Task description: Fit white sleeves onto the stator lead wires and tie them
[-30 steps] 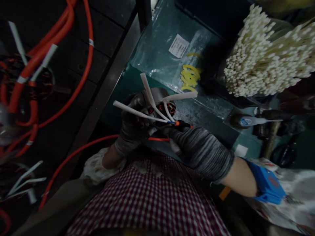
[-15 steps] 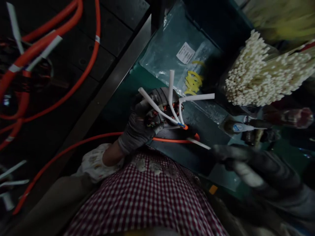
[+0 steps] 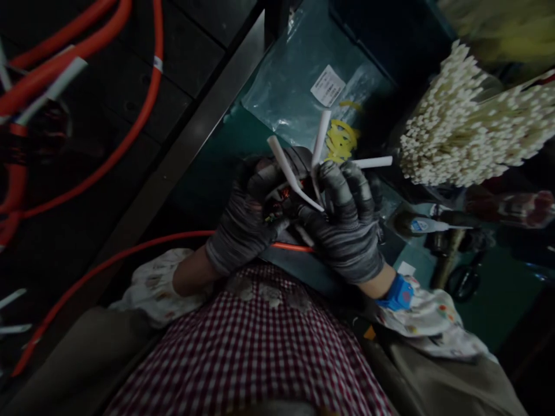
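Observation:
A dark round part with copper-coloured windings [image 3: 284,193] lies at the middle, partly covered by both gloved hands. My left hand [image 3: 247,225] is wrapped round its left side. White sleeves [image 3: 284,164] stick up and outward from the part, one of them pointing right. My right hand [image 3: 349,222] is closed over the part's right side, at the base of the sleeves; what exactly its fingers pinch is hidden. An orange cable [image 3: 173,237] runs from the lower left to the part and passes beneath the hands.
Clear plastic bag [image 3: 281,86] with a label and yellow strips lies behind the part. A bundle of thin white sleeves [image 3: 451,138] stands at right, near a small glue bottle [image 3: 427,225] and scissors [image 3: 466,282]. Thick orange cables [image 3: 150,104] hang at left.
My right hand has come in from the lower right and closed at the part's right side. The thin white piece near it before no longer shows clearly. My left hand stays on the part.

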Demonstrator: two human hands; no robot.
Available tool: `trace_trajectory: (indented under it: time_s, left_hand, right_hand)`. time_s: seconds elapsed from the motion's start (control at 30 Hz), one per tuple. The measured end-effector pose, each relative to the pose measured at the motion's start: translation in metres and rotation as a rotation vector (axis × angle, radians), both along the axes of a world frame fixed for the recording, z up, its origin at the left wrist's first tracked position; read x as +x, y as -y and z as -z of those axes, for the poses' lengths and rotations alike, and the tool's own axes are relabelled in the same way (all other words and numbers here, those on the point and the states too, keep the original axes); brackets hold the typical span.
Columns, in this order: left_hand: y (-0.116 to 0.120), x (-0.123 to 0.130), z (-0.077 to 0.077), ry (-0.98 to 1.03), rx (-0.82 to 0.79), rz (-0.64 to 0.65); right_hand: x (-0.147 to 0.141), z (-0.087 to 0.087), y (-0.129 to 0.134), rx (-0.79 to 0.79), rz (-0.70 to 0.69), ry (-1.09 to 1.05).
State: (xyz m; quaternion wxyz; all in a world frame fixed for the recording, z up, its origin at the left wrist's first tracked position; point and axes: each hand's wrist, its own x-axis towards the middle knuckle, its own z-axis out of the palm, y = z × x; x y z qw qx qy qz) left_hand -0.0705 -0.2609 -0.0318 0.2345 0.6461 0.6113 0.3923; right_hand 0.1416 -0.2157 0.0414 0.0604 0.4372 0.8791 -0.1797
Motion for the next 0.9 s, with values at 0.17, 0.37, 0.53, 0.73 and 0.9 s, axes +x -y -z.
trace_trajectory:
  time_s: [0.17,0.37,0.53,0.73,0.9]
  left_hand:
    - [0.004,0.003,-0.009,0.031,0.113,0.011]
    - [0.008,0.006,-0.002,-0.008,0.045,-0.011]
    - [0.006,0.005,-0.002,0.014,0.031,-0.013]
    - [0.007,0.007,-0.005,0.006,0.025,-0.042]
    - [0.007,0.011,-0.005,0.013,0.054,-0.044]
  right_hand:
    - [-0.006,0.014,-0.014,0.053,-0.037,0.004]
    - [0.008,0.034,-0.015,0.123,0.063,-0.006]
    - [0.009,0.046,-0.017,0.227,0.095,-0.061]
    - [0.005,0.064,-0.005,0.273,0.14,-0.071]
    - [0.007,0.068,-0.004,0.253,0.237,-0.15]
